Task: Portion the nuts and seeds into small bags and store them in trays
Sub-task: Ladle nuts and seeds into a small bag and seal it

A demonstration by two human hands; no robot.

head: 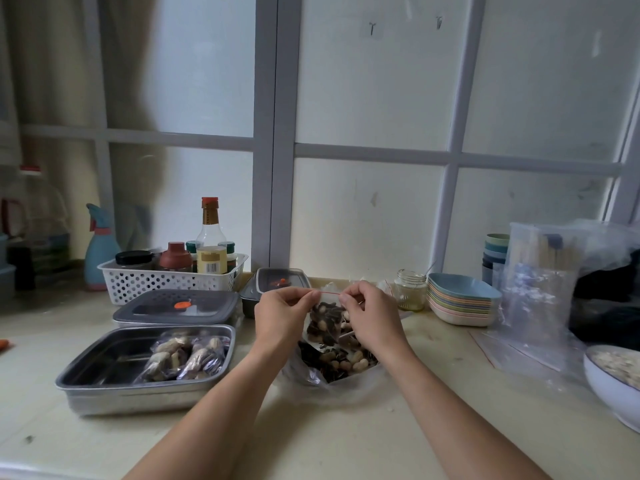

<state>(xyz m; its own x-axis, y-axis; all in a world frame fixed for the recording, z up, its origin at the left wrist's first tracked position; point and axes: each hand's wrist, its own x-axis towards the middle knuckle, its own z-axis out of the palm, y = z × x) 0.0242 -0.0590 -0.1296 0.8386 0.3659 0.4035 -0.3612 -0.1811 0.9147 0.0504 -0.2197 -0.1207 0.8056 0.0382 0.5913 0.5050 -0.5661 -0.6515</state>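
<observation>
**Sealing a filled bag over the middle of the counter**

Both hands are narrowed to a pinch. The left hand [282, 315] grips one end of the red zip strip on the small bag [325, 322], and the right hand [372, 315] grips the other end, thumb against fingers. The bag hangs between them, about half full of peanuts and dark seeds. It is held clear of the counter [346, 427], above the large open bag of mix [341, 363], which lies at the middle of the counter.

The step in hand looks like closing the zip. To do it well:

- Keep the strip taut and level, so the two tracks line up.
- Work the pinch from one end to the other rather than pressing only in the middle.
- Let the contents settle low first, since a seed caught in the track would stop the seal.
- Press out spare air so the bag lies flat.

The open steel tray [104, 382], toward the counter's left edge, already holds filled bags [188, 355] on its right side and has bare floor on its left. A lidded tray [176, 308] sits just behind it.
</observation>
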